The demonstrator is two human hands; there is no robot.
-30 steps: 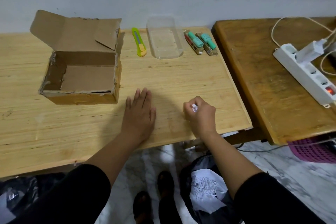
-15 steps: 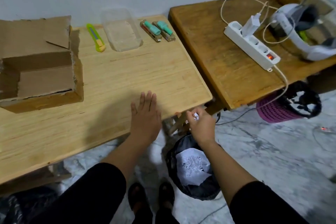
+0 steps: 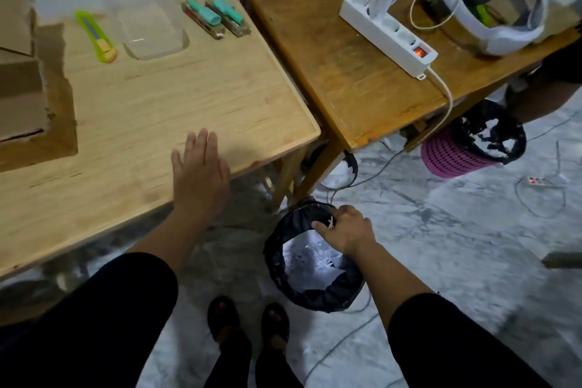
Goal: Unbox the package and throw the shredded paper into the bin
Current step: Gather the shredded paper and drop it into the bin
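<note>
Scanning for print first: faint grey lettering on the white headset (image 3: 491,6) on the darker table (image 3: 346,66), too small and blurred to read; nothing else legible. Left hand (image 3: 200,175) lies flat, palm down, fingers spread loosely, on the near edge of the light wooden table (image 3: 176,94), holding nothing. Right hand (image 3: 346,230) hangs over the bin (image 3: 315,293) on the floor, fingers pinched nearly closed on a few white strips of shredded paper (image 3: 330,225) that stick out between fingertips. Bin black-lined, round, just below the light table's corner, near the person's sandalled feet; inside, a white heap of more shreds and paper. Opened cardboard box (image 3: 22,98) sits at far left of the light table, cut off by the frame edge, flap up. Green utility knife (image 3: 96,36), clear plastic tray (image 3: 148,27), two teal-capped items behind.
</note>
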